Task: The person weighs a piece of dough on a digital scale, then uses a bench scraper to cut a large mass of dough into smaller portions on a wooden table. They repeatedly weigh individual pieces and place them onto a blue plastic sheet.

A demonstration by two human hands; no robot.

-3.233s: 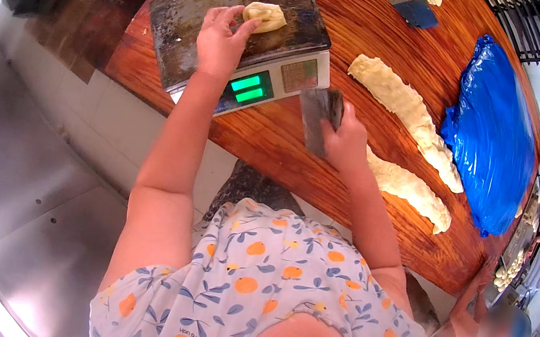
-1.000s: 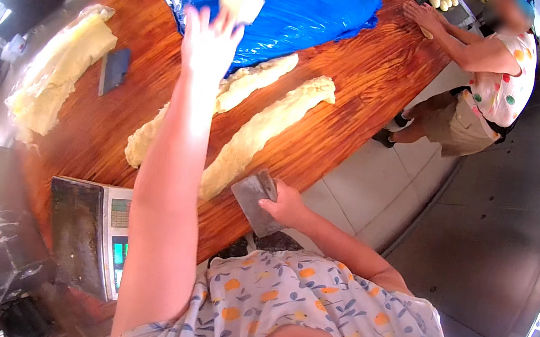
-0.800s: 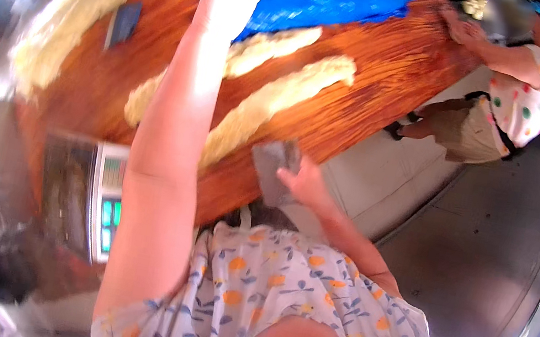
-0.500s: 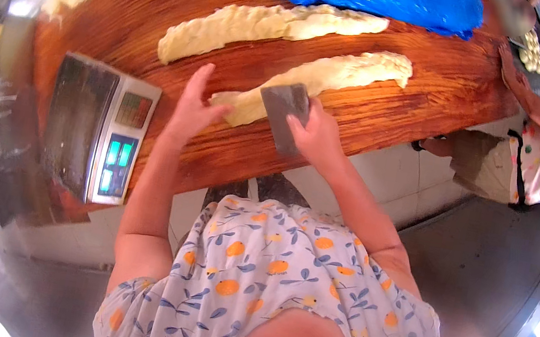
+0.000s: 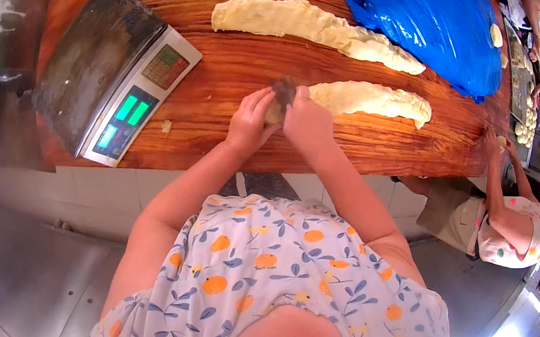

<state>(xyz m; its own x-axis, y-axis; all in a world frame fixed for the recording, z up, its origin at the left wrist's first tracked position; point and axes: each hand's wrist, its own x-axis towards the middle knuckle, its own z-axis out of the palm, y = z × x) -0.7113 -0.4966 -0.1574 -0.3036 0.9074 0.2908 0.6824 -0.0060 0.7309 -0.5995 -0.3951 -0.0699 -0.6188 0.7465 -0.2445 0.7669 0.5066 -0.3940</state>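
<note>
My right hand [image 5: 309, 119] grips a dark, flat dough scraper [image 5: 284, 90], which stands on edge at the left end of the nearer dough strip [image 5: 379, 102]. Close beside it, my left hand [image 5: 249, 120] has its fingers curled round a small piece of dough [image 5: 275, 112], partly covered by the fingers. Both hands meet just above the wooden table, and the scraper lies between them. Beyond the hands stretches a second, longer dough strip [image 5: 309, 25], pale and lumpy.
A digital scale [image 5: 103, 67] with a dark pan and green-lit display stands on the left of the wooden table [image 5: 230, 64]. Blue plastic sheeting [image 5: 432, 27] lies at the far right. A co-worker [image 5: 508, 229] works at the table's right end, near a tray of dough pieces [image 5: 528, 116].
My left hand has gone from open to curled round a dough piece and moved right, against my right hand. The scraper has turned edge-on. The whole view has shifted.
</note>
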